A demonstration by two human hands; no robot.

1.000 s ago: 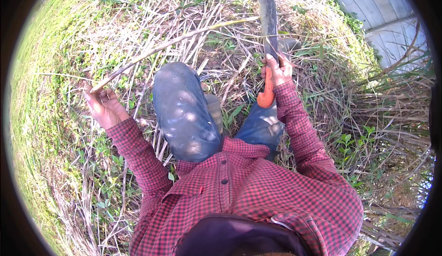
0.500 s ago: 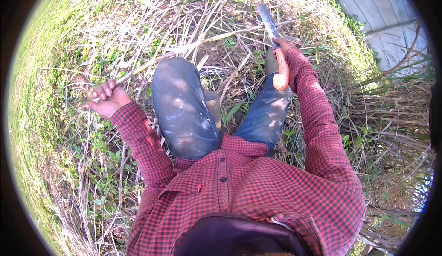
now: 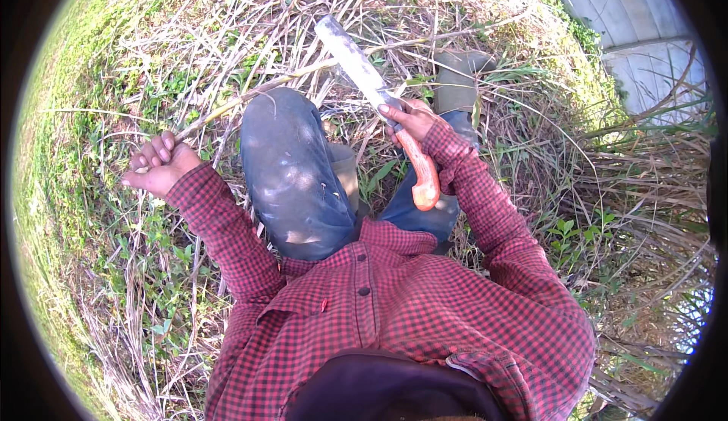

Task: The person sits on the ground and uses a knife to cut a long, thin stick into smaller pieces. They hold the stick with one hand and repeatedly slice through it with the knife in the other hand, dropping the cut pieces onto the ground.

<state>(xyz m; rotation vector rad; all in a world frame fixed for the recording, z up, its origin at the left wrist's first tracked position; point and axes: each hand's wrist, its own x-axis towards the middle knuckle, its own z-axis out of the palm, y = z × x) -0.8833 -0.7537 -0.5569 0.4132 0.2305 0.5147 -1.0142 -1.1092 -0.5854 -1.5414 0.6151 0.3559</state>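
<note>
My left hand (image 3: 161, 166) is closed around one end of a long thin stick (image 3: 235, 102). From that hand the stick slants away to the far right, over my bent knee. My right hand (image 3: 410, 121) grips a machete (image 3: 355, 63) where its orange handle meets the broad metal blade. The blade points to the far left and crosses over the stick; whether the two touch I cannot tell. The curved butt of the handle hangs toward me, above my right thigh.
Dry straw and green weeds (image 3: 174, 65) cover the ground. My knee (image 3: 284, 140) in blue trousers rises between the hands, and my boot (image 3: 456, 80) stands at the far right. Pale curved panels (image 3: 622, 12) lie at the upper right, with tall dry grass (image 3: 644, 194) below them.
My right hand has swung the machete left and toward me, so its blade now crosses the stick. My left hand has shifted slightly left, still holding the stick.
</note>
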